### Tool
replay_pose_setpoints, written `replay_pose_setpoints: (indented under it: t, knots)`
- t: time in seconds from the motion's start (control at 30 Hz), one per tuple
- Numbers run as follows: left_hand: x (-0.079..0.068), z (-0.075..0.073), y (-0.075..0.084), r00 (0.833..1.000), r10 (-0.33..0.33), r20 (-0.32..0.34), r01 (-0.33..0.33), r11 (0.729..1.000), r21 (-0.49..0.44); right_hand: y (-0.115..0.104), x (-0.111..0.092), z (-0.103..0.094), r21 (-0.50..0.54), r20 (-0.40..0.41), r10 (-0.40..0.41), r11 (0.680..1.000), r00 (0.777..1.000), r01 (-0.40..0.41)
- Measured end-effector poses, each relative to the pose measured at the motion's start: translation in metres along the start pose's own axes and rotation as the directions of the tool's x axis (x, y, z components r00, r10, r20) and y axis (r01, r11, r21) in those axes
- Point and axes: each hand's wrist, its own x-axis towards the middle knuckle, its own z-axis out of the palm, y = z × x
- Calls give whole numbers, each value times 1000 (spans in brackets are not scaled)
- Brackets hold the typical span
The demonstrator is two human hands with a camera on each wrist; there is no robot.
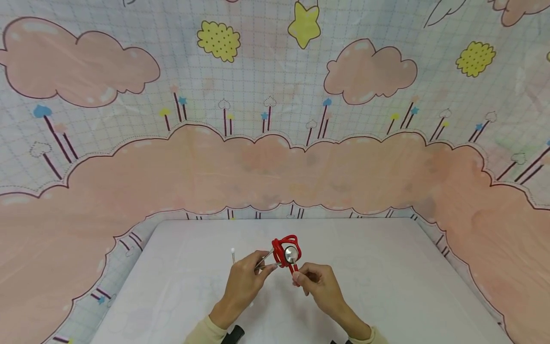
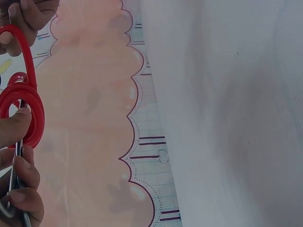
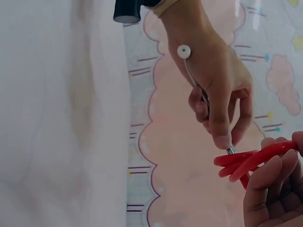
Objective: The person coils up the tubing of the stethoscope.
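Observation:
A stethoscope with looped red tubing (image 1: pixel 276 252) is held above the white table between both hands. My left hand (image 1: pixel 244 283) grips its metal ear tubes, and a white ear tip (image 3: pixel 183 51) sticks out by the back of that hand. With thumb and fingers my right hand (image 1: pixel 323 286) pinches the red tube just below the round silver chest piece (image 1: pixel 291 254). The left wrist view shows the red coil (image 2: pixel 38 113) around the metal tubes, the left thumb lying against it. In the right wrist view the right fingers (image 3: pixel 265 182) hide part of the tube.
The white table (image 1: pixel 163 296) lies under both hands. Behind and beside it hangs a cloth (image 1: pixel 258 172) printed with pink clouds and stars. A black device (image 1: pixel 233 334) sits at the left wrist.

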Motion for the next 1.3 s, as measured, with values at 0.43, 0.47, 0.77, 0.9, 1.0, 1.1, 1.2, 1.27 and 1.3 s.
replay_pose_setpoints:
  t: [0.43, 0.47, 0.77, 0.9, 1.0, 1.1, 1.2, 1.27, 1.3]
  knots:
    - [-4, 1, 5, 1000, 18, 14, -18, 1000, 10, -4, 7, 0, 90, -88, 276, 959, 957, -268]
    - [-4, 1, 6, 1000, 21, 16, -21, 1000, 7, -4, 8, 1, 82, -105, 269, 962, 957, -262]
    - [-4, 3, 6, 998, 51, 45, -52, 999, 14, 0, 8, 7, -236, -305, -37, 971, 952, -37]
    - [-4, 3, 7, 997, 45, 55, -48, 998, 40, 4, 9, 9, -425, -331, -193, 904, 924, 36]
    - [-3, 2, 11, 996, 70, 49, -72, 996, 59, 3, 9, 12, -529, -329, -250, 848, 911, 42]
    - [-3, 2, 13, 994, 100, 41, -103, 992, 71, 1, 10, 13, -593, -323, -293, 804, 900, 49]
    - [-4, 3, 14, 991, 123, 47, -127, 989, 79, 0, 12, 12, -607, -328, -291, 794, 899, 36]
    - [-5, 4, 15, 987, 146, 63, -151, 985, 80, 0, 14, 11, -610, -338, -287, 792, 896, 24]
    - [-5, 4, 15, 985, 154, 73, -160, 984, 81, 1, 14, 11, -613, -343, -287, 790, 895, 18]
